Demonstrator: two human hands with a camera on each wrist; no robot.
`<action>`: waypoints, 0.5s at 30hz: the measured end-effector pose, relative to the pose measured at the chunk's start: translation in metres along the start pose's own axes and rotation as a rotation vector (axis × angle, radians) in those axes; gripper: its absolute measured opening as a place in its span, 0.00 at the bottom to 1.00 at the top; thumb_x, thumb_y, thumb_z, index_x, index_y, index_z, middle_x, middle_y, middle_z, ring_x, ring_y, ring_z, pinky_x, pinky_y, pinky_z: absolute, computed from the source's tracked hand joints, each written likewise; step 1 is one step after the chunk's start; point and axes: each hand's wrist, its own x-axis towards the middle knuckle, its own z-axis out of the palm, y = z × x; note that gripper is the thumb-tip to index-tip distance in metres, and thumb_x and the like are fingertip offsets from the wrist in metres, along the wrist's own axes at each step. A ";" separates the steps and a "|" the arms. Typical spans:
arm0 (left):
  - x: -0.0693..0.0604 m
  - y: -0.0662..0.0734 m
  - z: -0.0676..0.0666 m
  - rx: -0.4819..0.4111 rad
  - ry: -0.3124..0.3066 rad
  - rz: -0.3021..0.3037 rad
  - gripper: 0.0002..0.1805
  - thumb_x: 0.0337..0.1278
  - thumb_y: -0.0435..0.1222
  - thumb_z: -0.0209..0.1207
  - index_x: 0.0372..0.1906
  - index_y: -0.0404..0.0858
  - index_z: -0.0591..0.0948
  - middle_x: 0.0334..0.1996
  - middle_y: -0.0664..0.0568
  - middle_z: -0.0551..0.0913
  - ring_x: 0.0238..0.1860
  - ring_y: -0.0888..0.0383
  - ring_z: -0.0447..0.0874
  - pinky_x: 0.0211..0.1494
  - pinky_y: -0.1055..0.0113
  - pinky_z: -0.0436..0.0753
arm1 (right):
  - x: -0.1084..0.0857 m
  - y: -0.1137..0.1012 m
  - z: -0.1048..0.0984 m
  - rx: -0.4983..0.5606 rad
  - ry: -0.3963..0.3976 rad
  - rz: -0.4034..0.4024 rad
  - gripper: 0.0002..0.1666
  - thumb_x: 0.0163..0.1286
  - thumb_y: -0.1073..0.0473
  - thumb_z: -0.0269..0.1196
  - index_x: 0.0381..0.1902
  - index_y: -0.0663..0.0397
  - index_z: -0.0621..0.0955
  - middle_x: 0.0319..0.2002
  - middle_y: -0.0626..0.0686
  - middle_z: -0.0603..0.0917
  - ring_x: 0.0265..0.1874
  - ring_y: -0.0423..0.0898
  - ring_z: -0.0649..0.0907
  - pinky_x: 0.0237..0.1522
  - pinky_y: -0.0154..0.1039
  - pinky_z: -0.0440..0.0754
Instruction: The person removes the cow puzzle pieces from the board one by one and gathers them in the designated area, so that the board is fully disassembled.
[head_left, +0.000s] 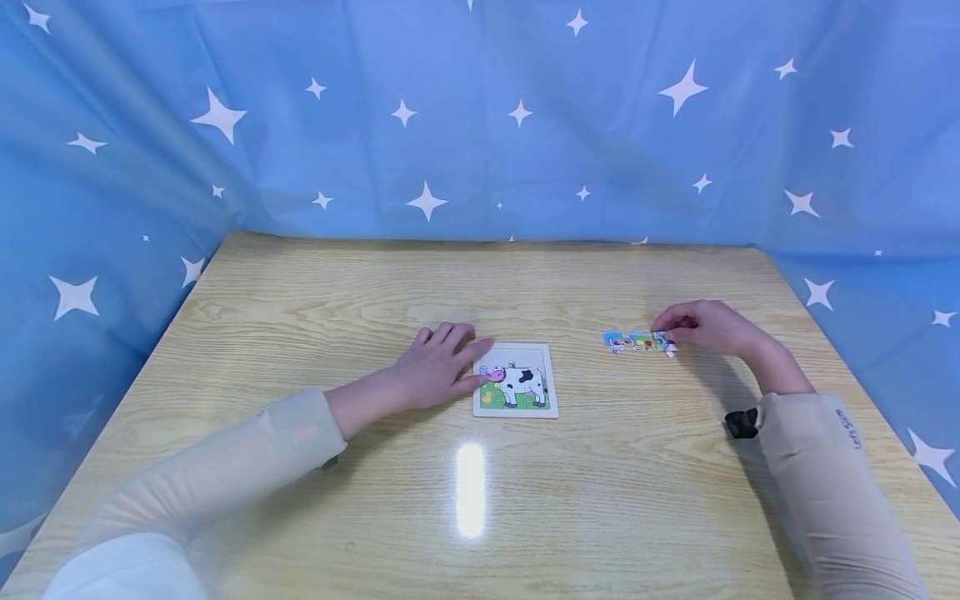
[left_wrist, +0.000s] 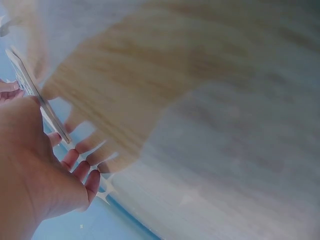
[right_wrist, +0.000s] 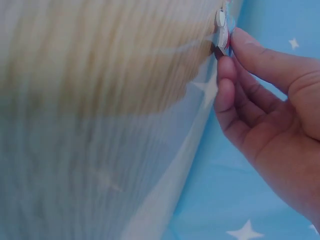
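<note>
A square cow jigsaw puzzle (head_left: 514,398) in a white frame lies flat near the middle of the table. My left hand (head_left: 433,372) is at its left side, with the thumb over the cow's head end and the index finger at the upper left corner; the fingers look spread and fairly straight. In the left wrist view the puzzle's frame (left_wrist: 44,102) shows edge-on beside the left hand (left_wrist: 37,165). Farther right, a strip of colourful puzzle pieces (head_left: 636,342) lies on the table. My right hand (head_left: 708,327) pinches its right end between thumb and fingers.
The wood-grain table (head_left: 337,292) meets a blue star-patterned curtain (head_left: 480,150) at the back and sides. A bright light reflection (head_left: 470,492) falls on the tabletop in front of the puzzle. A black device (head_left: 742,423) sits at the right cuff.
</note>
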 end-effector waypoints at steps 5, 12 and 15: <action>0.000 0.000 0.000 -0.008 -0.002 0.003 0.36 0.79 0.58 0.45 0.81 0.46 0.60 0.72 0.43 0.63 0.71 0.45 0.60 0.65 0.45 0.66 | 0.000 0.000 0.001 -0.027 0.027 0.027 0.10 0.74 0.67 0.64 0.51 0.61 0.85 0.40 0.52 0.87 0.38 0.49 0.84 0.40 0.43 0.79; -0.001 0.001 0.000 0.002 0.000 0.003 0.36 0.79 0.58 0.45 0.81 0.46 0.61 0.71 0.43 0.63 0.70 0.45 0.60 0.65 0.46 0.66 | 0.000 0.001 0.001 -0.061 0.035 0.027 0.11 0.72 0.68 0.65 0.51 0.65 0.84 0.42 0.56 0.87 0.41 0.53 0.84 0.42 0.48 0.79; 0.000 0.000 -0.001 0.009 -0.007 0.003 0.36 0.79 0.57 0.45 0.81 0.46 0.60 0.71 0.43 0.63 0.71 0.45 0.60 0.65 0.46 0.66 | 0.001 0.001 0.002 -0.059 0.034 0.022 0.09 0.73 0.68 0.65 0.49 0.63 0.85 0.40 0.53 0.87 0.39 0.51 0.84 0.41 0.45 0.79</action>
